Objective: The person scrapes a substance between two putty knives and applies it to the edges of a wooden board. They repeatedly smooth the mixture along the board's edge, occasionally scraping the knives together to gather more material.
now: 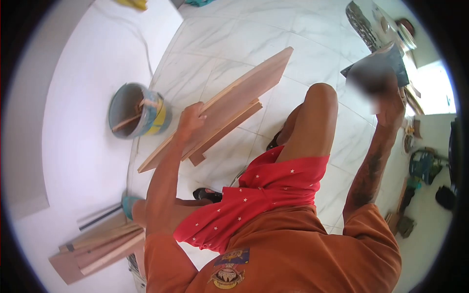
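Note:
My left hand (189,122) grips the edge of a long wooden panel (244,88) with a batten fixed along its underside, holding it tilted above the marble floor. My right hand (376,85) is raised at the upper right and holds a dark, flat sheet-like thing (391,61); the hand is partly blurred and the grip is hard to make out. My raised knee (320,97) and red star-patterned shorts (264,190) sit between the two arms.
A round tin (137,111) with a stick in it stands on the floor at the left. Wood offcuts (97,246) lie at the lower left. Power tools and clutter (425,166) line the right side. A white wall (78,97) curves at the left.

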Tool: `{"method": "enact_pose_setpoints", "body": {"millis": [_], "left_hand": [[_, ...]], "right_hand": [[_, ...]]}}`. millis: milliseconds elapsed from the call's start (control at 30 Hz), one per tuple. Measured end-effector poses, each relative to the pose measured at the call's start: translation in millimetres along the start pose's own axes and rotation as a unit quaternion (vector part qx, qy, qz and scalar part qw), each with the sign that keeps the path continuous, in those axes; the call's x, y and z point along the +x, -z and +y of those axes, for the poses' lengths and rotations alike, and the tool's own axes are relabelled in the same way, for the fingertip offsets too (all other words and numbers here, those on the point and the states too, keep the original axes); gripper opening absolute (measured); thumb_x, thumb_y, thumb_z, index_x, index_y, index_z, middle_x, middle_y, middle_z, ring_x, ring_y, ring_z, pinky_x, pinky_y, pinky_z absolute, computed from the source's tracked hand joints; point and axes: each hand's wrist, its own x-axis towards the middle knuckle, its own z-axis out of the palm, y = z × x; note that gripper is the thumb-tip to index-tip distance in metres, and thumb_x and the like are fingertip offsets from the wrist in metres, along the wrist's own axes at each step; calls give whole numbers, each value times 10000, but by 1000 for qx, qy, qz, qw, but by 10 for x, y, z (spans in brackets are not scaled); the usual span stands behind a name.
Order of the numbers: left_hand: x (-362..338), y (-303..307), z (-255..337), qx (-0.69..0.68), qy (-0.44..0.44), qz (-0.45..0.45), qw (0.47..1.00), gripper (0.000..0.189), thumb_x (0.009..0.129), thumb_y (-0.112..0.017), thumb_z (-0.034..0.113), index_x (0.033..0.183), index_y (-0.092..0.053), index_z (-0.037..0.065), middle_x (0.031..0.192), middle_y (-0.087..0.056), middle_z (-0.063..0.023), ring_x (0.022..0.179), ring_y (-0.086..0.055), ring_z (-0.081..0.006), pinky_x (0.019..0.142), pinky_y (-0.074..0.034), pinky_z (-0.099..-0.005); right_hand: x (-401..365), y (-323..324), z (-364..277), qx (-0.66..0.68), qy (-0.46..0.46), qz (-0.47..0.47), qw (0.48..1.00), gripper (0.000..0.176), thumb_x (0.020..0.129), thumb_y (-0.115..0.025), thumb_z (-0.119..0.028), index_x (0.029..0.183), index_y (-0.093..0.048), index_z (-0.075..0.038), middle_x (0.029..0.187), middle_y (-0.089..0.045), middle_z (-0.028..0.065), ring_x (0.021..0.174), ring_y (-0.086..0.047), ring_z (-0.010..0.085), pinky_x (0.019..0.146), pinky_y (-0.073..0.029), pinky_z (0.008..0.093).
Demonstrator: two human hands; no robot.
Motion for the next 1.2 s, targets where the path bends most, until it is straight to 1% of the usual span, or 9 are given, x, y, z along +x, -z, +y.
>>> {"method": "enact_pose_setpoints", "body": {"millis": [267,467,667,700,800,900,1033,1133,1200], "left_hand": [[1647,-461,516,5,-139,-67,988,260,793,-740,71,977,-586,-26,971,-664,-276,989,-626,-475,838,-497,-528],[2467,-627,527,31,-215,-147,965,382,794,-692,33,1167,-634,-24,1013,-682,-293,995,-662,-445,852,-528,-491],[3413,-663,587,35,-228,-262,937,516,764,-681,30,1275,-620,-4,949,-702,-284,871,-712,-386,770,-563,-438],[3573,-722,572,58,-290,-230,927,498,761,-700,58,1251,-624,8,945,-702,-263,892,-703,-391,791,-558,-438],[3966,-821,447,64,-342,-270,898,421,768,-707,78,1174,-621,10,939,-695,-238,901,-677,-395,796,-534,-438],[4035,-889,806,71,-407,-274,868,328,777,-715,100,1063,-588,2,900,-664,-225,874,-629,-407,778,-496,-455],[4227,-917,732,0,-422,-322,847,281,789,-708,99,990,-543,-7,852,-617,-240,821,-585,-417,748,-465,-469],[4248,-990,810,0,-408,-360,839,272,797,-709,99,972,-535,-14,835,-607,-242,818,-587,-423,754,-468,-471],[4273,-956,801,-9,-437,-355,826,268,799,-713,94,967,-538,-18,836,-611,-242,827,-595,-423,762,-474,-467]], "right_hand": [[-160,152,265,17,95,79,992,374,1032,-550,-67,1371,-528,91,1357,-600,159,1282,-551,285,1130,-396,457],[-482,320,421,-10,123,148,981,375,1037,-530,-52,1385,-530,89,1378,-586,166,1298,-541,287,1133,-393,459],[-733,493,612,-68,113,273,953,359,1036,-534,-45,1370,-551,85,1369,-595,163,1278,-561,290,1126,-410,452],[-794,486,684,-72,114,282,950,358,1036,-535,-43,1369,-551,86,1364,-599,161,1274,-565,288,1125,-413,451],[-874,316,841,-80,118,279,950,354,1035,-538,-40,1365,-555,85,1353,-610,156,1272,-570,285,1126,-416,447],[-1120,376,584,-73,134,304,940,352,1033,-540,-37,1364,-557,82,1355,-612,154,1275,-569,283,1128,-416,445],[-1388,-160,450,-103,167,341,919,357,1030,-539,-27,1371,-553,76,1361,-612,152,1278,-568,283,1129,-415,449],[-1444,-302,260,-105,141,312,933,362,1025,-544,-23,1374,-550,72,1369,-607,151,1282,-567,289,1130,-413,457],[-1401,-535,318,-170,156,366,901,400,1032,-544,-66,1401,-501,82,1391,-580,176,1307,-543,308,1146,-389,482]]}}
